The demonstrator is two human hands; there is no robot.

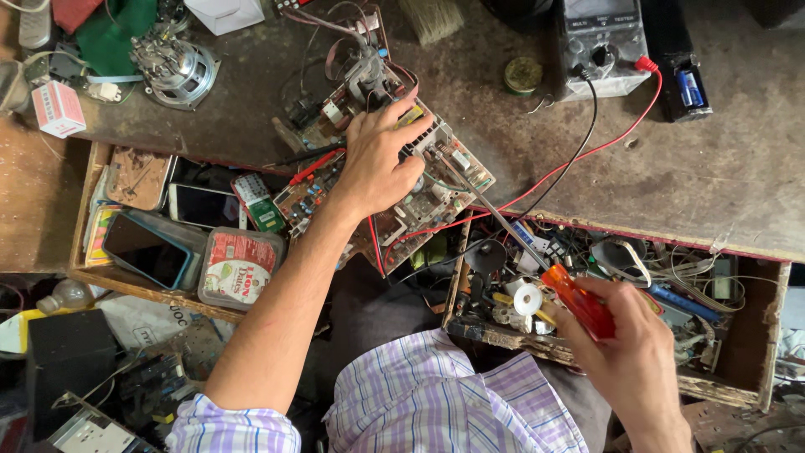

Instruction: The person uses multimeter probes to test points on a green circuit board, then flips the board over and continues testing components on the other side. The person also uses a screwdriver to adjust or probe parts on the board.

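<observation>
Gripping screwdriver [537,256] — right hand [625,348] fisted on handle, tip up-left twd circuit board [419,189]

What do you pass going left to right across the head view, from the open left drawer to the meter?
Phone in the left drawer → plastic tub → left hand on the circuit board → round tin → meter.

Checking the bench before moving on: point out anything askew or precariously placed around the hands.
The circuit board under the left hand hangs tilted over the bench edge, partly unsupported above the lap. The right hand holds an orange-handled screwdriver, its shaft reaching the board. Red and black meter leads trail across it.
</observation>
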